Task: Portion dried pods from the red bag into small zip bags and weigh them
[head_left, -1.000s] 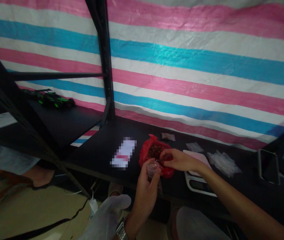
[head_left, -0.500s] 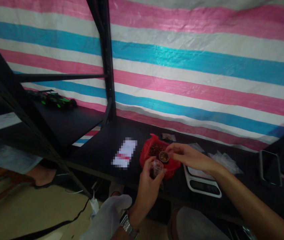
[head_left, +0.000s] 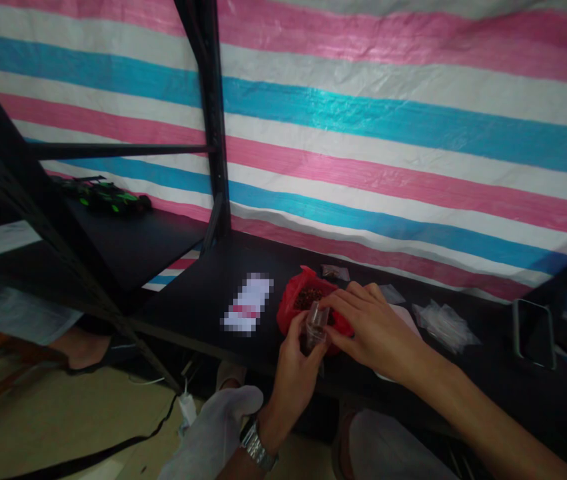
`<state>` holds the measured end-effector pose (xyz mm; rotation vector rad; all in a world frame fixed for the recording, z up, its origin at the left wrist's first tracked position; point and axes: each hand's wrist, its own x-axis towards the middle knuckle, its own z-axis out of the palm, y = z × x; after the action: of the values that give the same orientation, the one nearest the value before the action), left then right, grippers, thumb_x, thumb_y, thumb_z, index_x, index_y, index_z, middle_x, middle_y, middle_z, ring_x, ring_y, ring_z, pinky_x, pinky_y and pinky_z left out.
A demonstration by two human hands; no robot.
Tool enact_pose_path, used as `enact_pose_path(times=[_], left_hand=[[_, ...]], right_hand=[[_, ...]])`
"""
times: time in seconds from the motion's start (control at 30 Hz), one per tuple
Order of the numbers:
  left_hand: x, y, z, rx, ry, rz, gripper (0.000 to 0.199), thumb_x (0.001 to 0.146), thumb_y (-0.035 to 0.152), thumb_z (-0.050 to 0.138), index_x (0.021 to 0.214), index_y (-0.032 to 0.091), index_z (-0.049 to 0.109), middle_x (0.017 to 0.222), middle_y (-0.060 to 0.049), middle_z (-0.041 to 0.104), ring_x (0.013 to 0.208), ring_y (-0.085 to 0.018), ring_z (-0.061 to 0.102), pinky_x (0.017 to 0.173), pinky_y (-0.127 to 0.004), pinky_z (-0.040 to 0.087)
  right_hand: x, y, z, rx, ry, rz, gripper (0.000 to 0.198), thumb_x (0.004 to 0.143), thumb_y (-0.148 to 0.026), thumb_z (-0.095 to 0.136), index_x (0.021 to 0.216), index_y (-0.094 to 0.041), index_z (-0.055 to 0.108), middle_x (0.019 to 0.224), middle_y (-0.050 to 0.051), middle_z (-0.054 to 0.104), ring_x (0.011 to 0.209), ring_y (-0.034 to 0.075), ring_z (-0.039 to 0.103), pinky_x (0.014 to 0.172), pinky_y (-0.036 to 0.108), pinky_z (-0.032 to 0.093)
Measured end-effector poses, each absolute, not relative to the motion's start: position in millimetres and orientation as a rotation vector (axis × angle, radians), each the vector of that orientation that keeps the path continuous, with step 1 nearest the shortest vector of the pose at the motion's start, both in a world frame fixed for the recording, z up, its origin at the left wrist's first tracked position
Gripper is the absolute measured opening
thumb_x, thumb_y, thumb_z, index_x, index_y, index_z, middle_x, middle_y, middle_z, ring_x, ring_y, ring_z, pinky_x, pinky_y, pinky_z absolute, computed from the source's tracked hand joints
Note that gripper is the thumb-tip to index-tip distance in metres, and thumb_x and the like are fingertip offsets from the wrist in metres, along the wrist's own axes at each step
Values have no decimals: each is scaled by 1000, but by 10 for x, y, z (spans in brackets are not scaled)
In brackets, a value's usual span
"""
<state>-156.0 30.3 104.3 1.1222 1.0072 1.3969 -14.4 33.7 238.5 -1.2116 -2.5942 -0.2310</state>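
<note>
My left hand (head_left: 299, 363) is closed around a small clear plastic bag (head_left: 314, 339), its mouth upward and something dark inside. My right hand (head_left: 363, 323) pinches a small clear plastic cup (head_left: 319, 313), which is tipped mouth-down into the top of the bag. Just behind both hands sits a red plastic bag (head_left: 289, 300), open and holding many small reddish-brown dried pieces (head_left: 308, 297). Under my right forearm lies a white kitchen scale (head_left: 407, 320), mostly hidden.
On the black tabletop (head_left: 243, 250) are a blurred white-and-red packet (head_left: 248, 303), a small filled bag (head_left: 334, 272), a pile of clear bags (head_left: 447, 325) and a phone (head_left: 534, 333). A green toy car (head_left: 113, 199) stands on the left shelf. Another person's leg (head_left: 80, 350) shows at left.
My right hand has brought the cup left and down from above the red bag and turned it over into the clear bag's mouth. My left hand has stayed nearly still.
</note>
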Motion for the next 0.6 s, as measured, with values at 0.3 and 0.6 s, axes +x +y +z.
enact_pose_path(times=[0.3,0.6], left_hand=[[-1692,241,1036,1129,1124,1380,49,86,43,76,128,22,64,115,-7,79,105,-25,75,93,-36,56],[-1877,323,1032,1019,1125,1481,45,84,48,78,117,19,67,101,-6,77,91,-21,73,83,-33,58]], right_hand=[[-101,741,2213,-1686,-2521,-166,21,93,-17,65,113,-17,71,115,16,78,112,33,60,95,45,35],[-316,898,1917,-1673,-2437,313,14,85,-23,71,99,-20,74,107,9,81,109,30,68,95,42,38]])
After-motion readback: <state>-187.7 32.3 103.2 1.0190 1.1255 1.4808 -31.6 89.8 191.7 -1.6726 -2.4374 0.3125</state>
